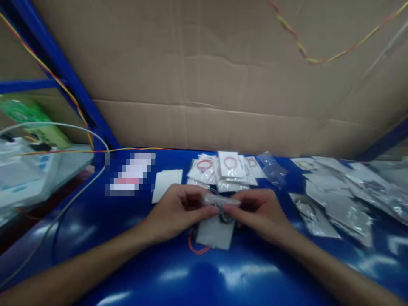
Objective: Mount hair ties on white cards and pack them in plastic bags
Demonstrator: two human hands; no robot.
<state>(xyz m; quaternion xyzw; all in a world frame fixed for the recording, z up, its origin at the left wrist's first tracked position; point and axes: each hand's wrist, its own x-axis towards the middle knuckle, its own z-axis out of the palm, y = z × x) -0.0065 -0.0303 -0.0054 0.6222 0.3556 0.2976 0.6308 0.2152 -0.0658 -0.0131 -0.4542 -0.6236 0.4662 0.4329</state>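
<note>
My left hand (188, 205) and my right hand (255, 208) meet at the middle of the blue table, thumbs nearly touching. Both pinch a small clear plastic bag (219, 199), its top edge crumpled between the fingers. A dark looped cord (227, 217) shows at the bag, just below my thumbs; whether it lies inside is hard to tell. Under the hands is a white card (216, 233). From beneath its left side a red cord loop (198, 250) sticks out onto the table. Behind my hands lies a pile of bagged cards with cord loops (231, 165).
Blank white cards (165, 180) lie behind my left hand. A loose clear bag (272, 169) is right of the pile. More bagged cards (338, 204) spread over the right side. A grey cable (73, 199) curves along the left, and a cardboard wall (204, 76) closes the back.
</note>
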